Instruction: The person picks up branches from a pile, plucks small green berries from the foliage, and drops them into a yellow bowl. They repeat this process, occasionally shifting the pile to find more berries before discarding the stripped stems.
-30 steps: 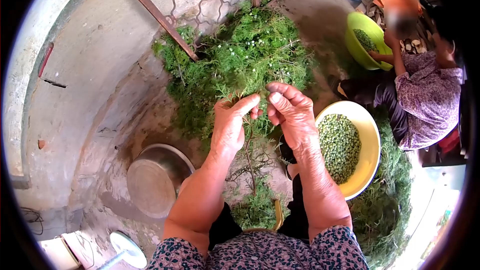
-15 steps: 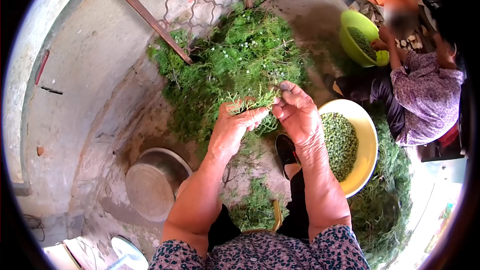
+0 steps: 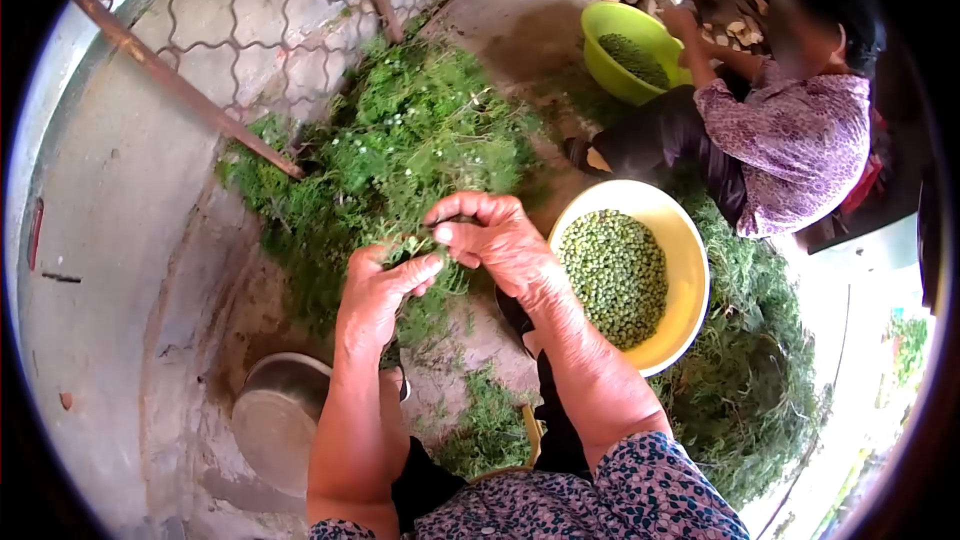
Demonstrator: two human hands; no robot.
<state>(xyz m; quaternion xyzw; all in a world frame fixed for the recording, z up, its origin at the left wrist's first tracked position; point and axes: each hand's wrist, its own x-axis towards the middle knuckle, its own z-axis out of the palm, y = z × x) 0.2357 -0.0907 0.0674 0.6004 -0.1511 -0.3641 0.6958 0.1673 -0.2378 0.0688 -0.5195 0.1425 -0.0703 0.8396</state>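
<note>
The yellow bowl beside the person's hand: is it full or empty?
Partly full. The yellow bowl holds a heap of small green pods or peas covering its bottom, while a broad band of bare inner wall shows above them.

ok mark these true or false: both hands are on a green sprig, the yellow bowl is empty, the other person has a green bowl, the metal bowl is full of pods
1. Both hands, left hand and right hand, hold a green sprig. True.
2. The yellow bowl is empty. False: it holds green pods.
3. Another person sits by a green bowl. True.
4. The metal bowl is full of pods. False: nothing shows inside it.
</note>
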